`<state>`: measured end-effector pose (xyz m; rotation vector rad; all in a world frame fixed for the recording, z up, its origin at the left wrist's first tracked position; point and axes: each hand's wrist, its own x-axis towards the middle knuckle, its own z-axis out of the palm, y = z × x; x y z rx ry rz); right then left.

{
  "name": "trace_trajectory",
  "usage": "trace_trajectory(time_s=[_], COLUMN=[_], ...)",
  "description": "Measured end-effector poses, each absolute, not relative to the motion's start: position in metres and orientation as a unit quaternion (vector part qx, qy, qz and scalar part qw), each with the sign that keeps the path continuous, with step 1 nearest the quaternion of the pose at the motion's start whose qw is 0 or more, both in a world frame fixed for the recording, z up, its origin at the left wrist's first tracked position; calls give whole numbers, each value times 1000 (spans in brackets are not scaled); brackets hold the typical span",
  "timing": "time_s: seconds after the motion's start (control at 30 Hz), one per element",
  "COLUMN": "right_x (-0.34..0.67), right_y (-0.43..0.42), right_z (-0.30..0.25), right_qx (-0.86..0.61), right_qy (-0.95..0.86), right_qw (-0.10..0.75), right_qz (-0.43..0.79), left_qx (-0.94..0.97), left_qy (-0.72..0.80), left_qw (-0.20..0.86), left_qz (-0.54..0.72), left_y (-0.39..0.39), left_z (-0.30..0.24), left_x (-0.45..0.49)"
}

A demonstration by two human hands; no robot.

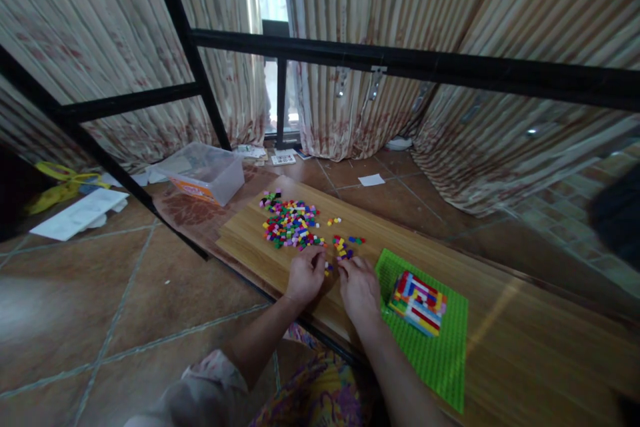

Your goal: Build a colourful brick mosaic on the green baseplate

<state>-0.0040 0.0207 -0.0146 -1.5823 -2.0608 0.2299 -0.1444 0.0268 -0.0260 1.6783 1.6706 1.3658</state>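
Observation:
My left hand [305, 275] and my right hand [359, 288] rest close together on a wooden board [500, 340], fingers curled. Between their fingertips sit a few small coloured bricks [329, 268]; whether either hand grips one is too small to tell. Just beyond the fingers lies a little cluster of bricks [345, 247], and farther back a big pile of mixed coloured bricks [290, 221]. To the right of my right hand a green baseplate [440, 360] carries a multicoloured brick block [418, 302].
A clear plastic box [207, 173] stands on the tiled floor at the back left of the board. Black metal bars [400, 63] cross in front of striped curtains. Papers [80, 213] and a yellow item lie on the floor at left.

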Motion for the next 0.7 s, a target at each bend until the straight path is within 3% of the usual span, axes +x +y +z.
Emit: trace_trajectory(time_s=[0.27,0.53,0.7], right_x=[4,74,113], right_y=[-7,-58,-54], right_z=[-7,6,10], right_qx=[-588,-635,-695], right_qy=[-754,-612,-529], right_qw=[275,443,470], right_qz=[100,162,128], left_qx=[601,605,607], left_qy=[593,601,604], left_qw=[210,209,206], left_qz=[493,479,473], left_y=[27,28,29], left_z=[-26,-26,-25], left_x=[-146,-148,-149])
